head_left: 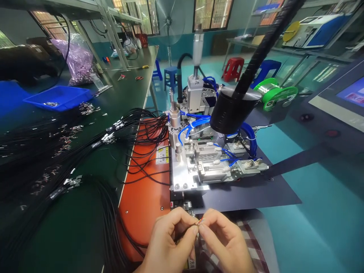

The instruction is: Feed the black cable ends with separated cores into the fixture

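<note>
My left hand (173, 237) and my right hand (223, 239) meet at the bottom centre, thumbs and forefingers pinched close together. Between the fingertips show the small coloured wire ends (200, 220), with red and orange strands. The left hand pinches them from the left, the right hand from the right. Much of the cable is hidden by the fingers. Just beyond the hands stands a metal machine (184, 170) with blue air tubes, on a dark plate beside an orange panel (145, 197).
Bundles of black cables (110, 132) with metal connectors lie on the green table (65, 227) at left, near a blue tray (61, 98). A black cylinder (233, 110) hangs above the machine. A green wire spool (277, 94) and a screen (352, 93) are at right.
</note>
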`<state>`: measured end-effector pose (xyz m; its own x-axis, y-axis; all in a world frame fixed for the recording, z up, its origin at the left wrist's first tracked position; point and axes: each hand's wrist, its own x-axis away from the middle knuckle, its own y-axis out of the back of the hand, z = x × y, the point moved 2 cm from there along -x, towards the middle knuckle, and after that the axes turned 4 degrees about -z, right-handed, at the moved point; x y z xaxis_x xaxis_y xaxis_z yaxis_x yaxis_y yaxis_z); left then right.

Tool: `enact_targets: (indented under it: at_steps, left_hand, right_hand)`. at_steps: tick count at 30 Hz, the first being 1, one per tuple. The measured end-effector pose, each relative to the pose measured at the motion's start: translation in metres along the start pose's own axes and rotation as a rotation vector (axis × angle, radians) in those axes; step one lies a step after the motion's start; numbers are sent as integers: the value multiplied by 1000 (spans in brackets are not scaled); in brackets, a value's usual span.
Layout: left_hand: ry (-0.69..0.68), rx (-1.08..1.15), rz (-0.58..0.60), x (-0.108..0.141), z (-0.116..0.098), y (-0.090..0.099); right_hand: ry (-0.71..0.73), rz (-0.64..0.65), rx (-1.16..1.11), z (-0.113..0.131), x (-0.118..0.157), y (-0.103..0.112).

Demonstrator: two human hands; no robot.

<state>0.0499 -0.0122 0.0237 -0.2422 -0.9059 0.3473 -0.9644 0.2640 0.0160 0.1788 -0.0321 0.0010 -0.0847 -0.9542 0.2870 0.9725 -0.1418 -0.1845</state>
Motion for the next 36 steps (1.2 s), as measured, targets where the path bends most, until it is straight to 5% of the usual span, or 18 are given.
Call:
enact_targets:
  at_steps: [8,12,19,25,36]
  left_hand:
    - [-93,-163,-9,0,-8,4]
    - [-219,-335,-17,3,-8,4]
    - [-126,-236,9,1,-5,5]
    - [-223,-381,39,6,-6,5]
    - [-147,-385,124,8,-6,8]
  right_hand:
    - [-3,72,197,11,-4,19]
    - [222,59,387,34,-10,34]
    - [212,60,415,30,-2,27]
    - [288,72,462,35,-7,31]
    - [21,270,308,29,-18,31]
